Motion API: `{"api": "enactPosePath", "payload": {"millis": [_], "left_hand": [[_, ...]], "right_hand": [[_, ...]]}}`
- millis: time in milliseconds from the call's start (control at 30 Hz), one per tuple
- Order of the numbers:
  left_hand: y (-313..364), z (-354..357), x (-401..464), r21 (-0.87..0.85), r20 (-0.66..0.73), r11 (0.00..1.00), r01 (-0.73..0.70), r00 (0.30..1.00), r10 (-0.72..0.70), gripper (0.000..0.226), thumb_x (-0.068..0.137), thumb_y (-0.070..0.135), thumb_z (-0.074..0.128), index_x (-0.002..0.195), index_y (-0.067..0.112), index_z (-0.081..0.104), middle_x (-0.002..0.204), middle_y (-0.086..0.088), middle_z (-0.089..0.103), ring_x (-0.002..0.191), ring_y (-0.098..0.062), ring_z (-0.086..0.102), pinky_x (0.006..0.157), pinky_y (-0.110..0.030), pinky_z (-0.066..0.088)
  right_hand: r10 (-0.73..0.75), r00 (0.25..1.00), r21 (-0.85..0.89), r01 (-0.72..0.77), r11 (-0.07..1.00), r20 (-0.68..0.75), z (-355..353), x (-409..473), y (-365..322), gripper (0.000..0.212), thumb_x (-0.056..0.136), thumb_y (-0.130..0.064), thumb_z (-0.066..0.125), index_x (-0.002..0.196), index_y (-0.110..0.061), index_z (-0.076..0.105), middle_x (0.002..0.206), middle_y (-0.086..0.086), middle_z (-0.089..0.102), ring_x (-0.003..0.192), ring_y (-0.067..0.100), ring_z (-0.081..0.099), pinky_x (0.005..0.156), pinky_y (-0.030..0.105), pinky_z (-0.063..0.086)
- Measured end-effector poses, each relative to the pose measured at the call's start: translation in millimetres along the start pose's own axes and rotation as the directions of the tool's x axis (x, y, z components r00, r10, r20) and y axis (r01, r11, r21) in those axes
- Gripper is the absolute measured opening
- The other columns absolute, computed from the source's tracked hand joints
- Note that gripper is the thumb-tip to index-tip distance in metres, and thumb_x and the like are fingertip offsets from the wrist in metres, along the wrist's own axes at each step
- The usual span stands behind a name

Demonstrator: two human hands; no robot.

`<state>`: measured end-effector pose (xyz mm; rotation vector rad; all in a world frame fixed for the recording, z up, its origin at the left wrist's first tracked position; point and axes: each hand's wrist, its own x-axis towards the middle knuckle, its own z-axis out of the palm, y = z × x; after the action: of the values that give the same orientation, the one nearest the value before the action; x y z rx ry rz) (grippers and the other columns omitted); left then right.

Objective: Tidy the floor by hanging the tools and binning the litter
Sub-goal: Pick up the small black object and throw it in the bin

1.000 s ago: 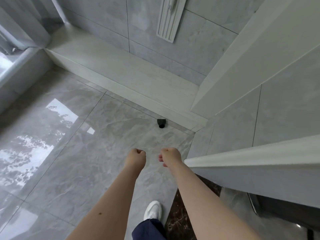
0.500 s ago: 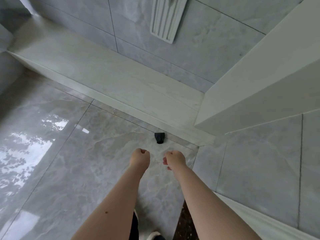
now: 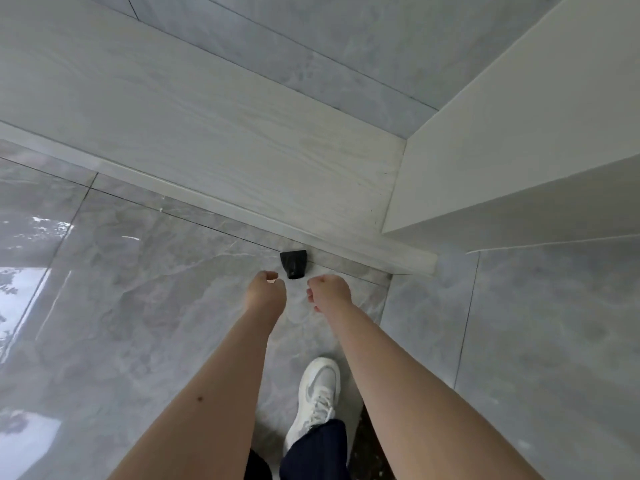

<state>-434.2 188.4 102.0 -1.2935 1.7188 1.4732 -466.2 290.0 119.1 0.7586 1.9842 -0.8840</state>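
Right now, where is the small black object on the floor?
In the head view, the small black object lies on the grey floor tile against the foot of the pale raised step, just beyond and between the left hand and right hand.
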Motion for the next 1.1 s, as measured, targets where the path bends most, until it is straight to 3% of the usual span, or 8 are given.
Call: {"api": "enactPosePath", "payload": {"millis": [100,200,233,333,433,567,933,1100], "left_hand": [[-8.8,17.3,40.3,0.019,-0.001,1.0,0.013,1.0,-0.013,0.035,0.093,0.015,0.047,0.128,0.012,0.05,0.082,-0.005,0.055,0.072,-0.022,0.055,0.074,-0.033,0.047],[-22.0,36.4,76.4,-0.003,0.004,0.999,0.049,0.999,-0.049,0.04,0.094,0.014,0.047,0.134,0.013,0.045,0.073,-0.001,0.049,0.062,-0.013,0.048,0.073,-0.032,0.045],[-28.0,43.0,88.3,-0.017,0.007,0.998,0.067,0.998,-0.067,0.042,0.094,0.013,0.047,0.135,0.013,0.043,0.073,-0.002,0.048,0.061,-0.013,0.047,0.073,-0.032,0.045],[-37.6,58.0,116.4,-0.036,0.003,0.995,0.089,0.996,-0.089,0.045,0.094,0.013,0.047,0.138,0.014,0.041,0.074,-0.003,0.048,0.06,-0.013,0.046,0.071,-0.031,0.044],[-40.6,71.4,137.9,-0.041,-0.019,0.995,0.088,0.996,-0.089,0.047,0.095,0.015,0.048,0.141,0.012,0.037,0.099,-0.011,0.057,0.067,-0.015,0.05,0.073,-0.032,0.042],[-41.5,85.5,158.2,0.006,-0.07,0.996,0.094,0.993,-0.093,0.046,0.096,0.02,0.046,0.14,0.007,0.038,0.134,-0.017,0.052,0.114,-0.032,0.055,0.081,-0.031,0.04],[-34.5,73.2,130.5,-0.082,-0.044,0.985,0.15,0.987,-0.154,0.033,0.095,0.014,0.047,0.126,0.003,0.047,0.099,-0.012,0.055,0.067,-0.016,0.049,0.072,-0.033,0.045],[-17.0,29.5,66.5,-0.111,-0.05,0.98,0.167,0.984,-0.173,0.033,0.095,0.017,0.047,0.126,0.006,0.048,0.102,-0.012,0.057,0.079,-0.021,0.052,0.073,-0.033,0.046]], "right_hand": [[0.0,1.0,-0.058,0.002,0.998,0.024,8.2,40.2,3.6,0.031,0.096,-0.016,0.039,0.106,0.0,0.064,0.109,0.019,0.066,0.096,0.029,0.061,0.077,0.033,0.046],[0.003,0.999,-0.15,0.005,0.989,0.049,14.6,79.8,7.0,0.029,0.096,-0.014,0.039,0.072,-0.013,0.054,0.077,0.006,0.054,0.086,0.021,0.049,0.068,0.025,0.041],[0.014,0.998,-0.165,-0.004,0.986,0.058,17.4,91.7,7.8,0.029,0.096,-0.013,0.04,0.071,-0.018,0.053,0.077,0.003,0.052,0.086,0.018,0.045,0.065,0.023,0.038],[0.01,0.997,-0.168,0.002,0.986,0.07,23.1,121.7,11.1,0.025,0.093,-0.009,0.042,0.093,-0.014,0.067,0.094,0.007,0.062,0.094,0.023,0.053,0.07,0.027,0.042],[-0.009,1.0,-0.128,0.012,0.992,0.026,29.6,144.5,16.5,0.035,0.093,-0.011,0.044,0.124,-0.007,0.059,0.128,0.011,0.06,0.119,0.028,0.055,0.093,0.028,0.045],[-0.022,1.0,-0.073,0.023,0.997,0.013,37.6,170.2,20.6,0.036,0.094,-0.018,0.047,0.129,-0.01,0.055,0.133,0.01,0.057,0.122,0.026,0.054,0.096,0.028,0.043],[0.024,0.999,0.003,-0.024,1.0,0.021,39.4,146.5,20.4,0.033,0.093,-0.016,0.051,0.125,-0.01,0.055,0.129,0.011,0.059,0.116,0.025,0.058,0.083,0.024,0.041],[0.02,0.999,-0.031,-0.019,0.999,0.036,35.8,81.8,-2.6,0.032,0.093,-0.02,0.053,0.121,-0.005,0.057,0.123,0.017,0.063,0.097,0.024,0.059,0.079,0.031,0.046]]}}
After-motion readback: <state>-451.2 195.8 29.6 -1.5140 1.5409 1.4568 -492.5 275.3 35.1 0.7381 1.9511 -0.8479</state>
